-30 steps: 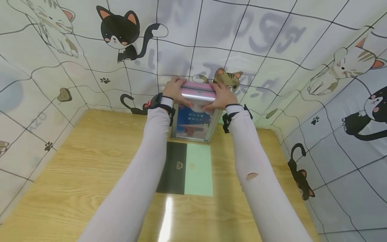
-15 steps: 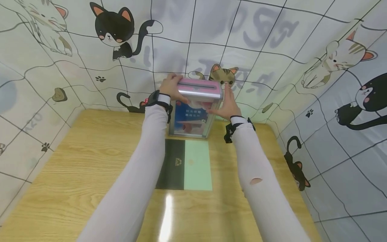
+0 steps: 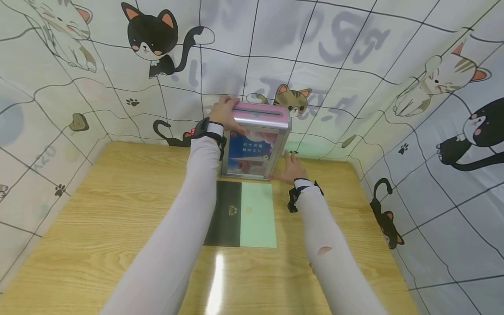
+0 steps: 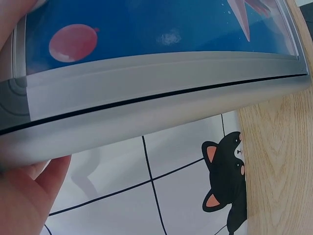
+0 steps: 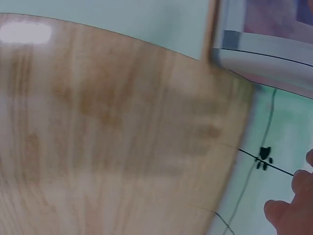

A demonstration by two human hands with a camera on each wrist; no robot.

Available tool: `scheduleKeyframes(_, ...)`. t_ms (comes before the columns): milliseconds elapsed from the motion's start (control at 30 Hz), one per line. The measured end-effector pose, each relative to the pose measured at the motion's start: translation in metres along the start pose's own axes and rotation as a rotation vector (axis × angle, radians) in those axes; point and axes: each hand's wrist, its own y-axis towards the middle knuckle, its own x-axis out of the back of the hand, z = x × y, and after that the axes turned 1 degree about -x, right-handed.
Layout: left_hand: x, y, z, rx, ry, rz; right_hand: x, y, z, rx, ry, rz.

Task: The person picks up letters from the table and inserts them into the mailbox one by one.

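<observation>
A silver-framed box (image 3: 252, 151) with a slot in its pink top (image 3: 260, 112) stands upright at the back of the table, a blue poster behind its front panel. My left hand (image 3: 225, 115) grips its upper left corner, thumb on the front and fingers round the side. The left wrist view shows the box's metal edge (image 4: 161, 78) close up, with the left fingers (image 4: 36, 193) beneath it. Down by the lower right corner is my right hand (image 3: 290, 169), fingers straight and spread, thumb pointing at that corner. In the right wrist view its fingertips (image 5: 296, 205) hold nothing.
In front of the box, a dark folder (image 3: 222, 218) with a gold emblem and a mint green folder (image 3: 259, 214) lie side by side on the wooden table (image 3: 138, 197). A cat-print curtain (image 3: 236, 43) hangs close behind the box and along both sides.
My right hand has let go of the box's upper right corner and come down to its lower right. The left hand keeps its grip at the upper left.
</observation>
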Motion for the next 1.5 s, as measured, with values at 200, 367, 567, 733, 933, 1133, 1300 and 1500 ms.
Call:
scheduleKeyframes(200,0.000,0.000,-0.002,0.001,0.013,0.010,-0.028,-0.006,-0.013,-0.038,0.029,0.086)
scheduleKeyframes(367,0.001,0.000,-0.002,0.000,0.016,0.007,-0.055,-0.002,-0.024,-0.099,0.046,0.185)
scheduleKeyframes(567,0.000,0.000,-0.001,0.011,0.022,0.016,-0.086,0.003,-0.031,-0.135,0.041,0.239)
scheduleKeyframes(733,0.000,0.001,0.000,0.015,0.022,0.013,-0.105,0.002,-0.030,-0.145,0.010,0.228)
scheduleKeyframes(933,0.001,-0.001,-0.001,0.020,0.031,0.011,-0.115,-0.005,-0.024,-0.205,-0.016,0.254)
scheduleKeyframes(1133,0.003,-0.002,-0.002,0.025,0.039,0.012,-0.101,-0.018,0.000,-0.242,-0.025,0.254)
scheduleKeyframes(1300,0.002,-0.002,-0.002,0.025,0.037,0.021,-0.098,-0.022,0.013,-0.253,-0.093,0.280)
scheduleKeyframes(1500,0.000,0.001,0.000,0.015,0.034,0.016,-0.101,-0.018,0.015,-0.223,-0.146,0.240)
